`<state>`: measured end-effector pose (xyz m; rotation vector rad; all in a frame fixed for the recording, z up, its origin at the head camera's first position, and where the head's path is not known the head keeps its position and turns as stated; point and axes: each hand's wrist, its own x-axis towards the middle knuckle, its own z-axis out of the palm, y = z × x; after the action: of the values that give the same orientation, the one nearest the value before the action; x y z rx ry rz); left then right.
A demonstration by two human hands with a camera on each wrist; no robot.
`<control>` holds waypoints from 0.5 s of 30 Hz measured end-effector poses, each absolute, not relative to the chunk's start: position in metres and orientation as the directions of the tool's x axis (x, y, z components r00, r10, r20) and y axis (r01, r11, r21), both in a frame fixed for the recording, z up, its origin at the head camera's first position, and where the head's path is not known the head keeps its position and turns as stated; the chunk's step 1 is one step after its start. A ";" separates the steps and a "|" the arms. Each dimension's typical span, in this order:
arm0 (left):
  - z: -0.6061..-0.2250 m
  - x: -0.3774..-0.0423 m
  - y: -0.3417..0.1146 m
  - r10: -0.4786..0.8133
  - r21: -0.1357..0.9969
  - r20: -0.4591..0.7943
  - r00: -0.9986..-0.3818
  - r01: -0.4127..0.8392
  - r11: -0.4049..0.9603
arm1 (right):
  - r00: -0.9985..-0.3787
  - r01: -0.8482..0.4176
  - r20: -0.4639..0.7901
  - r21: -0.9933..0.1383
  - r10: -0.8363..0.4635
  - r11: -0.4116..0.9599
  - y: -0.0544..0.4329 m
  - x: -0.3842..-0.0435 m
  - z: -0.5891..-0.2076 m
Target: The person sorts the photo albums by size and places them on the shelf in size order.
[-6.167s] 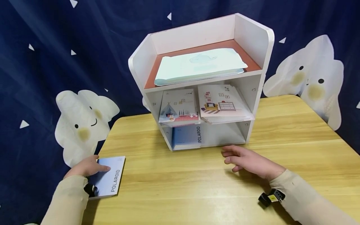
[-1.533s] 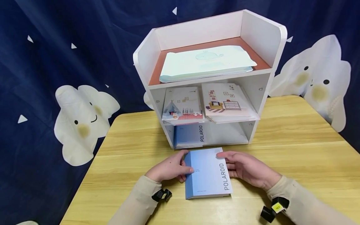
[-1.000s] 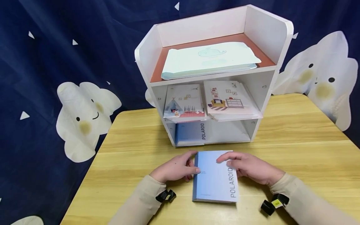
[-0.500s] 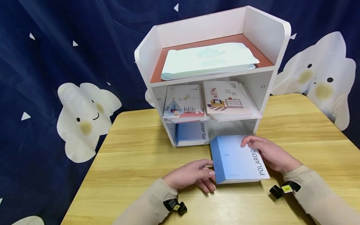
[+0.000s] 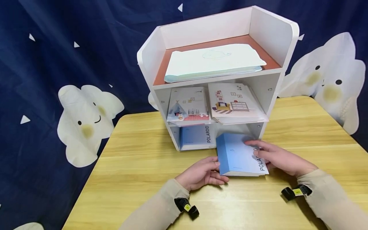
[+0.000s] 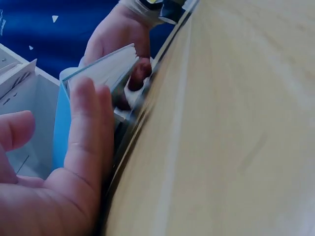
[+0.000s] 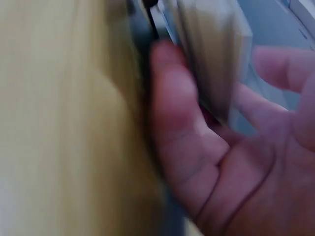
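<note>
A thick blue book (image 5: 240, 156) lettered POLAROID is tilted at the front of the shelf's bottom compartment, its far edge inside the opening. My right hand (image 5: 283, 159) grips it by the right side, thumb on the cover and other fingers underneath; the right wrist view shows the page edges of the book (image 7: 209, 54) between thumb and fingers, blurred. My left hand (image 5: 202, 174) touches the spine side with fairly straight fingers, some reaching under the near corner. In the left wrist view those fingers (image 6: 83, 128) lie along the book (image 6: 61, 128).
The white shelf unit (image 5: 284, 80) stands on the wooden table (image 5: 138, 179). Another blue POLAROID book (image 5: 194, 137) lies at the left of its bottom compartment. Illustrated books (image 5: 234, 102) fill the middle shelf, and a whale-print packet (image 5: 214, 60) rests on top. A dark blue curtain (image 5: 86, 57) hangs behind.
The blue book came from the table's left side to the middle, then rightward and forward to the bottom compartment. My right hand took hold of its right side; the left followed along the spine.
</note>
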<state>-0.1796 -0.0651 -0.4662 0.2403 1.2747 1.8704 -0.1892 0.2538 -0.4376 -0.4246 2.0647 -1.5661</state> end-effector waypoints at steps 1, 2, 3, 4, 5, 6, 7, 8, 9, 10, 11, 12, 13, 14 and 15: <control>-0.467 -0.180 -0.065 0.719 0.834 -0.284 -0.634 -0.533 -0.141 | -0.819 0.021 -0.220 -0.935 -0.530 0.355 0.256 -0.188 -0.433; -0.467 -0.179 -0.066 0.718 0.830 -0.280 -0.637 -0.536 -0.152 | -0.817 -0.016 -0.225 -0.912 -0.532 0.410 0.259 -0.186 -0.427; -0.467 -0.179 -0.066 0.717 0.828 -0.276 -0.640 -0.538 -0.162 | -0.813 -0.058 -0.223 -0.889 -0.539 0.455 0.262 -0.184 -0.421; -0.467 -0.179 -0.065 0.716 0.826 -0.274 -0.642 -0.539 -0.167 | -0.809 -0.091 -0.221 -0.869 -0.545 0.487 0.265 -0.182 -0.416; -0.467 -0.179 -0.065 0.716 0.825 -0.273 -0.642 -0.539 -0.168 | -0.792 -0.116 -0.211 -0.870 -0.573 0.480 0.267 -0.181 -0.411; -0.466 -0.179 -0.066 0.714 0.825 -0.271 -0.645 -0.538 -0.172 | -0.769 -0.136 -0.197 -0.879 -0.608 0.457 0.268 -0.178 -0.407; -0.466 -0.179 -0.066 0.713 0.824 -0.272 -0.646 -0.539 -0.174 | -0.738 -0.150 -0.188 -0.891 -0.648 0.429 0.268 -0.176 -0.403; -0.465 -0.179 -0.066 0.712 0.824 -0.272 -0.647 -0.539 -0.175 | -0.694 -0.148 -0.190 -0.906 -0.694 0.397 0.266 -0.174 -0.399; -0.464 -0.179 -0.066 0.712 0.823 -0.273 -0.647 -0.541 -0.175 | -0.644 -0.156 -0.188 -0.917 -0.742 0.368 0.263 -0.171 -0.396; -0.464 -0.179 -0.066 0.714 0.822 -0.273 -0.644 -0.542 -0.175 | -0.586 -0.158 -0.189 -0.927 -0.788 0.340 0.258 -0.168 -0.395; -0.463 -0.179 -0.067 0.716 0.821 -0.272 -0.643 -0.543 -0.175 | -0.527 -0.170 -0.187 -0.933 -0.829 0.318 0.253 -0.165 -0.394; -0.463 -0.179 -0.067 0.719 0.820 -0.271 -0.640 -0.545 -0.176 | -0.478 -0.206 -0.183 -0.927 -0.859 0.313 0.246 -0.162 -0.394; -0.463 -0.179 -0.067 0.723 0.819 -0.271 -0.636 -0.547 -0.174 | -0.440 -0.253 -0.179 -0.915 -0.880 0.313 0.239 -0.160 -0.394; -0.463 -0.178 -0.067 0.724 0.818 -0.270 -0.634 -0.549 -0.175 | -0.422 -0.312 -0.174 -0.893 -0.890 0.323 0.233 -0.158 -0.395; -0.464 -0.178 -0.067 0.725 0.815 -0.271 -0.633 -0.551 -0.177 | -0.421 -0.391 -0.162 -0.855 -0.893 0.340 0.227 -0.157 -0.396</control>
<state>-0.1783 -0.0672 -0.4635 0.2239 1.2186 1.9109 -0.1568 0.2268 -0.3960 -1.1204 1.9662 -1.0055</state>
